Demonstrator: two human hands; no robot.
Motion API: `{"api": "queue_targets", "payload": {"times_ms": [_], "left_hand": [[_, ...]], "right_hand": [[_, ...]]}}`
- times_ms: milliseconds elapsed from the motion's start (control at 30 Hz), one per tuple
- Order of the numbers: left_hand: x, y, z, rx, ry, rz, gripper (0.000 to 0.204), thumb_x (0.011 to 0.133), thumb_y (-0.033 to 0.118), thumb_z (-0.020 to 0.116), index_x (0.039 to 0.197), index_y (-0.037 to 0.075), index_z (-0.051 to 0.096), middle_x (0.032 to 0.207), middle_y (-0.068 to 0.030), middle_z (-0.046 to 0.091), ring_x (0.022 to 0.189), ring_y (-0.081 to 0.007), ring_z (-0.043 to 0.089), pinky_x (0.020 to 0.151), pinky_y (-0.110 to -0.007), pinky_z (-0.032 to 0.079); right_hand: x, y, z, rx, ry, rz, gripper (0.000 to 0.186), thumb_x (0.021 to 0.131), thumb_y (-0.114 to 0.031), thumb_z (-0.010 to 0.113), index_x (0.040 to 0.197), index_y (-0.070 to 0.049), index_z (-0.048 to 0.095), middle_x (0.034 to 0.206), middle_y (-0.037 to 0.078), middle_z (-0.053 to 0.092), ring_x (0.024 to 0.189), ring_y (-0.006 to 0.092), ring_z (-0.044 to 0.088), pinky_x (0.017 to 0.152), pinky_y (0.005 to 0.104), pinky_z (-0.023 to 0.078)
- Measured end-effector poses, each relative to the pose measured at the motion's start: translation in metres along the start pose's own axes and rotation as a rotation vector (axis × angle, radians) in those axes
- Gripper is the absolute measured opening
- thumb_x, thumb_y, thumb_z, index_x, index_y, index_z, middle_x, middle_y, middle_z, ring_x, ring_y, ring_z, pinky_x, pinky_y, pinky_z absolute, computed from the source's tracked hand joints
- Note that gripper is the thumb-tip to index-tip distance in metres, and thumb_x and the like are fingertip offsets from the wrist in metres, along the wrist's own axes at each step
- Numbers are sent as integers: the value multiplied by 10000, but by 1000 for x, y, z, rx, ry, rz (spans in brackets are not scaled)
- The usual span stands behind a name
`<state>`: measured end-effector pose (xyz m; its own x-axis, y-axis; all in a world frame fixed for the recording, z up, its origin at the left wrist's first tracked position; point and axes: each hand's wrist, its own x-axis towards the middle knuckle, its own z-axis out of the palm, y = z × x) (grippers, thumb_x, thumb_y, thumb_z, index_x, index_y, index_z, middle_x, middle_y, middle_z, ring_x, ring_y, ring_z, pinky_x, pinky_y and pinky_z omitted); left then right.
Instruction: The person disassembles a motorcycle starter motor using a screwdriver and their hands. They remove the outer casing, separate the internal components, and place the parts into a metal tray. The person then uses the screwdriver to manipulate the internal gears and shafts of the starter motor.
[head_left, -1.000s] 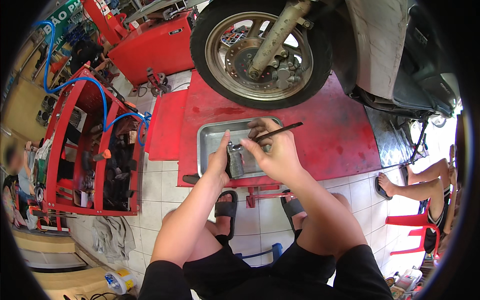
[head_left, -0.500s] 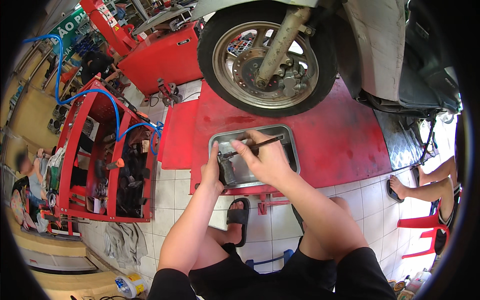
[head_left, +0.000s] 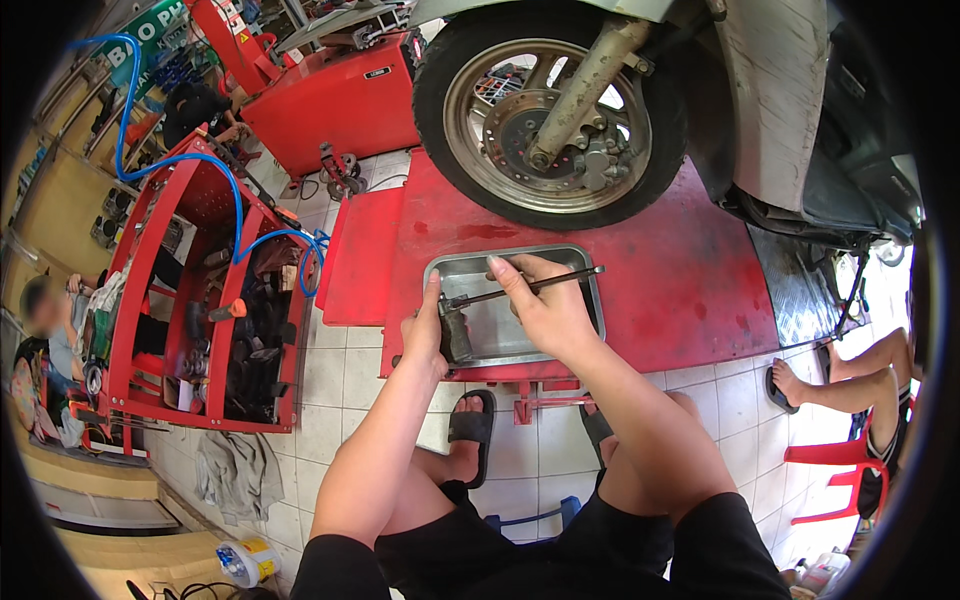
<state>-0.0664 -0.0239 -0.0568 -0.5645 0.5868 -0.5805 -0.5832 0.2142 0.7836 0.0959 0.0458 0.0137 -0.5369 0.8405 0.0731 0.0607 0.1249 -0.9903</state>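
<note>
My left hand [head_left: 425,335] is closed around a dark grey, roughly cylindrical metal part [head_left: 457,338], held over the left side of a shallow metal tray [head_left: 598,315]. In my right hand [head_left: 553,315] is a long slim dark wrench [head_left: 579,275], gripped between thumb and fingers. Its near end reaches left to the top of the metal part, and the other end sticks out past my hand over the tray's right rim. Exactly how the wrench meets the part is too small to make out.
The tray rests on a red lift platform [head_left: 690,290], below a scooter's front wheel [head_left: 540,215]. A red tool cart [head_left: 175,300] with a blue hose [head_left: 235,205] stands left. A grey cloth [head_left: 238,475] lies on the tiles. Someone's leg [head_left: 850,383] is at right, beside a red stool [head_left: 830,455].
My right hand has shifted slightly right with the wrench, whose outer end now reaches further past the hand. The left hand still holds the metal part. The whole view has shifted slightly.
</note>
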Motion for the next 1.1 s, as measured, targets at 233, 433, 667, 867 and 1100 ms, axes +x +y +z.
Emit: {"api": "queue_targets", "payload": {"times_ms": [233,433,667,867,1100], "left_hand": [[0,2,0,33,20,23,585,848,583,720,865,7,619,693,-93,631,556,-204,612,516,-359,510],[1,6,-4,53,23,40,591,846,587,720,861,4,628,730,-97,636,603,-194,619,556,-362,513],[4,2,-4,54,23,66,578,848,580,723,841,11,623,708,-88,626,584,-189,607,528,-349,500],[6,5,-2,87,7,55,583,847,574,727,866,0,623,723,-89,632,590,-187,613,517,-351,500],[5,5,-3,96,-7,55,620,835,571,744,929,-31,626,767,-92,648,622,-178,631,548,-359,523]], "right_hand": [[0,10,-1,-120,-41,-226,169,873,-38,655,1035,12,662,627,-12,491,589,43,412,561,243,370],[4,7,2,-142,-82,-20,254,935,-198,670,1064,21,665,684,76,635,591,116,503,574,299,427],[1,17,6,-183,-95,-291,209,895,-112,684,1065,9,674,613,13,521,598,68,462,569,260,402],[5,14,7,55,-72,69,214,863,-81,680,1059,5,690,638,19,582,580,69,500,564,264,426],[-2,19,1,-180,-62,-259,202,876,-129,701,1012,20,700,724,52,666,599,79,561,582,262,462]]}}
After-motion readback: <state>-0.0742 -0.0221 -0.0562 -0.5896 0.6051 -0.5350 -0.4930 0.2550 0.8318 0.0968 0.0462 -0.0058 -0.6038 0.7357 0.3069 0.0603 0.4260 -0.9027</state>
